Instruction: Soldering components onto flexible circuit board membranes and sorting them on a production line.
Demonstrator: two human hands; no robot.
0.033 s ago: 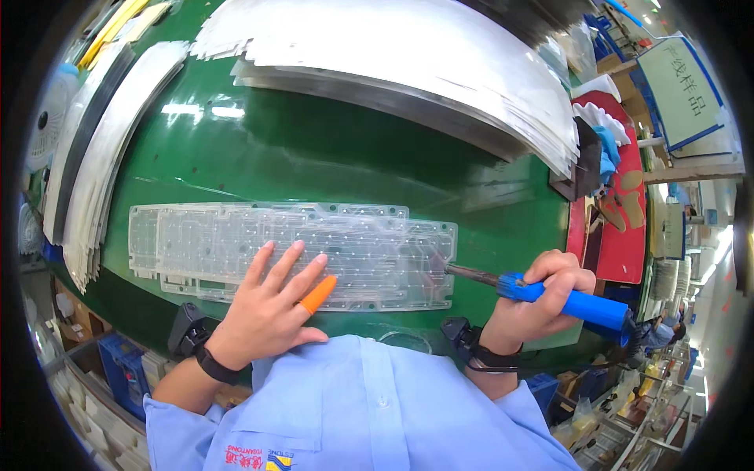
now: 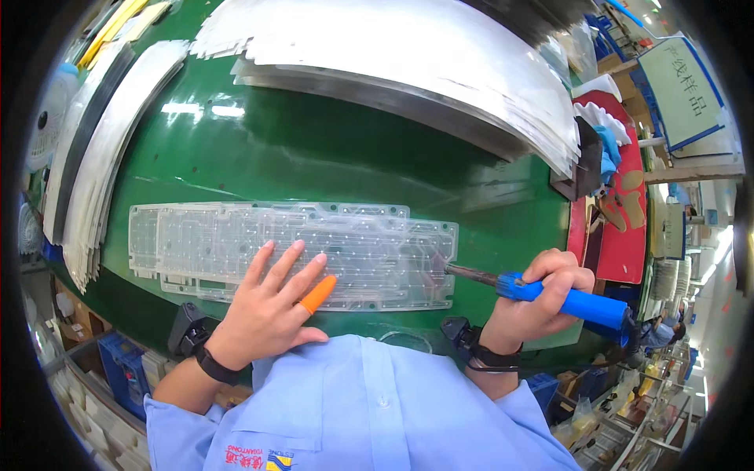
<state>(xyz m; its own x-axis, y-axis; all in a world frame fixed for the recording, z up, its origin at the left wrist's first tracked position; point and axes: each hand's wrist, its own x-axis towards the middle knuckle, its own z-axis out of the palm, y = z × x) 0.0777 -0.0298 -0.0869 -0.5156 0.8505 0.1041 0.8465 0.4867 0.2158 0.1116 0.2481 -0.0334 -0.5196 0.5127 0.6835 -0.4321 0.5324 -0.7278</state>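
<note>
Spreading the left hand [image 2: 271, 318] flat with fingers apart, one in an orange cot [image 2: 318, 294], on the clear trace-printed sheet [image 2: 373, 263] lying close in front, presumably to stop it sliding on the green tabletop [image 2: 314, 173]. Clamping the right hand [image 2: 559, 289] around a blue-handled tool [image 2: 603, 310], angled low with metal tip at the sheet's right edge, likely for steady aim, contact hard to tell! Spotting a white stack [image 2: 393, 39] across the back, another stack [image 2: 118, 157] at left, apparently set aside for working room.
</note>
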